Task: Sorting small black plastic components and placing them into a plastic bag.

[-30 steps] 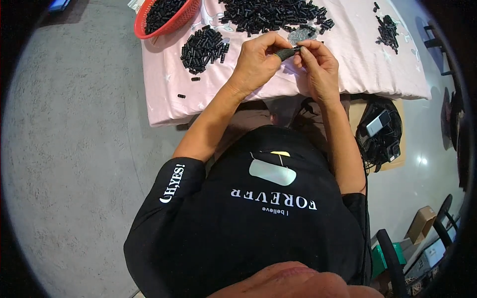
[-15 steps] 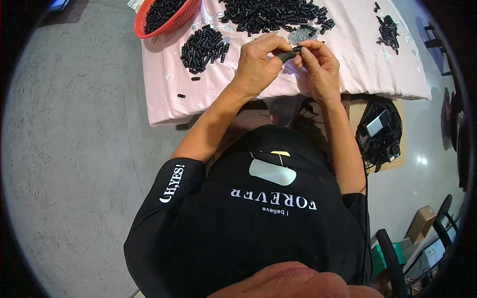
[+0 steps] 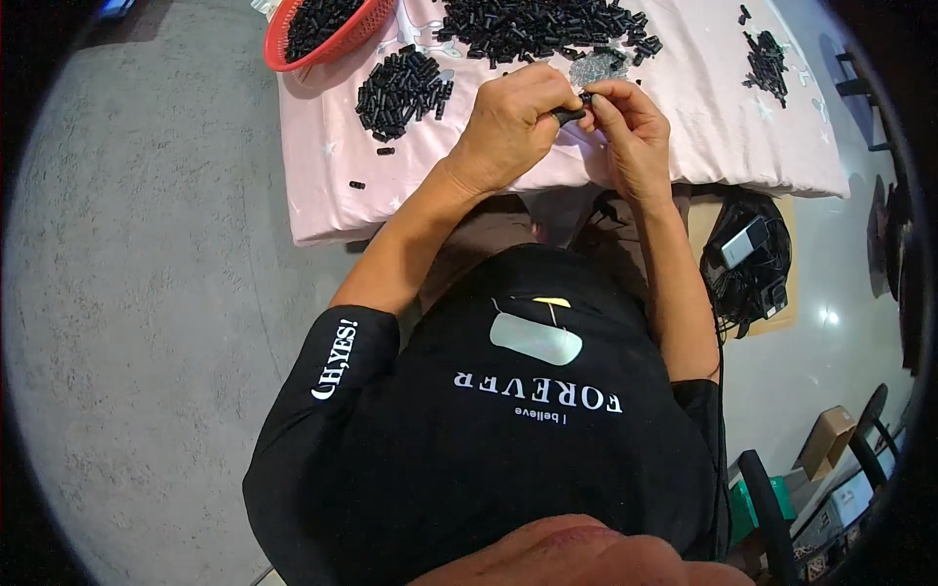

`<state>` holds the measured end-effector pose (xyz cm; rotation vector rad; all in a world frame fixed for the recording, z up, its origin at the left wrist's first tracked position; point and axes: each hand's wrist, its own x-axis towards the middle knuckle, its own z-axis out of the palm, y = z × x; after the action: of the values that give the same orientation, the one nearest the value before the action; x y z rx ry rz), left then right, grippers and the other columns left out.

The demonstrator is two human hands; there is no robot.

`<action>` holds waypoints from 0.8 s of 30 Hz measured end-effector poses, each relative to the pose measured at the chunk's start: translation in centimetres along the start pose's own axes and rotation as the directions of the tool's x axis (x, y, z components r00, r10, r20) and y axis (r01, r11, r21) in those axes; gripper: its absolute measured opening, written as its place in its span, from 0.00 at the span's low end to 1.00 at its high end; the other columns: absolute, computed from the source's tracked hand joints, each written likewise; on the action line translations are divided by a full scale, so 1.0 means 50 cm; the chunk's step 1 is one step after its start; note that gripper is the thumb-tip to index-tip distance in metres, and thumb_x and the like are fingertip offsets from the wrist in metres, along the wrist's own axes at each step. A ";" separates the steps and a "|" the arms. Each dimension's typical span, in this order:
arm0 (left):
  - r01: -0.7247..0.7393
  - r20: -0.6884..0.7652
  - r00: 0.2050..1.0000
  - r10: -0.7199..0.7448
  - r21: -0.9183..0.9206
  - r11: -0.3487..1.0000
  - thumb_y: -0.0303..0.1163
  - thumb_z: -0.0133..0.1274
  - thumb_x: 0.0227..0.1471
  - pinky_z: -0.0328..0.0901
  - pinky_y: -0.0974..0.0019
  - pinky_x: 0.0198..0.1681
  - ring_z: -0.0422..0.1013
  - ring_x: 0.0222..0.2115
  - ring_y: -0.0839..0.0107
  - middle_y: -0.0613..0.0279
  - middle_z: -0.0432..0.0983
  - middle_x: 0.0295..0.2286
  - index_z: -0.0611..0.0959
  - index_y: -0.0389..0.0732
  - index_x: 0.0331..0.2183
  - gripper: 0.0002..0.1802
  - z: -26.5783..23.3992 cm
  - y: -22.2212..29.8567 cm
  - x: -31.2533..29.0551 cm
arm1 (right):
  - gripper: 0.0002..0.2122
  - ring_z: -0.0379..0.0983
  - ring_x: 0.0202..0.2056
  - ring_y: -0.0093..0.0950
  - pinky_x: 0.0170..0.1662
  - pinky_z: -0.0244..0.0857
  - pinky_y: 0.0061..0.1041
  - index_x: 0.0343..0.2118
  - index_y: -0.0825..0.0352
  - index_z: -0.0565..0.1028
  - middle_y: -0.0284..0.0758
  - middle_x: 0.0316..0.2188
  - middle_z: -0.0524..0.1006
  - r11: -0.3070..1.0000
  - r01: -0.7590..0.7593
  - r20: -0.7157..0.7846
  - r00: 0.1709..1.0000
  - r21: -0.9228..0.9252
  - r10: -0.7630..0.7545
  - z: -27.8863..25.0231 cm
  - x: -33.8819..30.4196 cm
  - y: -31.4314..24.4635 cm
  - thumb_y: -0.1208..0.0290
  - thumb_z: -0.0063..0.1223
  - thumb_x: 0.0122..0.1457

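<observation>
Above the near edge of the pink-covered table, my two hands meet over a small black cylindrical part. My left hand is closed on its left end, with a dark finger cover on one finger. On the other end, the thumb and fingertips of my right hand pinch the part. Most of it is hidden by the fingers. Just beyond my hands lies a heap of small clear pieces. A big pile of black cylindrical parts spreads behind that, and a smaller pile is left of my left hand.
A red plastic basket full of black parts stands at the table's far left. Two loose parts lie near the left edge, one of them a short black piece. Another small pile is at the right. A black bag sits below the table's right side.
My left hand has tilted slightly, its fingers shifting a little toward my right hand around the black part. My right hand stays nearly in place. The piles look the same.
</observation>
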<state>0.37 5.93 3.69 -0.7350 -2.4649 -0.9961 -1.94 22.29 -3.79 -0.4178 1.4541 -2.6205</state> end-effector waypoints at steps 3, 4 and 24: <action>-0.024 -0.046 0.999 0.022 -0.051 0.998 0.13 0.48 0.35 0.68 0.60 0.30 0.74 0.27 0.55 0.53 0.74 0.26 0.79 0.35 0.28 0.12 0.001 0.006 0.004 | 0.07 0.72 0.31 0.17 0.37 0.68 0.16 0.42 0.70 0.75 0.31 0.29 0.77 1.000 -0.005 0.025 1.000 0.001 0.005 -0.005 -0.001 -0.001 0.78 0.50 0.63; -0.012 -0.026 1.000 0.011 -0.065 0.998 0.14 0.48 0.36 0.68 0.60 0.30 0.73 0.27 0.55 0.53 0.74 0.26 0.79 0.35 0.28 0.12 -0.002 0.006 0.003 | 0.07 0.72 0.31 0.17 0.37 0.68 0.16 0.42 0.70 0.75 0.31 0.29 0.77 1.000 -0.014 0.032 0.999 0.004 0.014 -0.005 -0.002 0.000 0.78 0.49 0.63; 0.063 -0.043 0.997 -0.068 -0.111 0.992 0.18 0.58 0.42 0.70 0.68 0.34 0.77 0.29 0.65 0.58 0.79 0.29 0.82 0.36 0.30 0.09 0.008 -0.003 0.004 | 0.07 0.72 0.31 0.16 0.36 0.66 0.14 0.43 0.70 0.75 0.30 0.29 0.76 0.997 -0.047 -0.003 0.999 0.057 0.047 -0.003 -0.003 -0.001 0.77 0.51 0.63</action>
<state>0.07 6.19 3.45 -0.6609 -2.4243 -1.1672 -1.83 22.48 -3.84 -0.3671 1.3691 -2.6210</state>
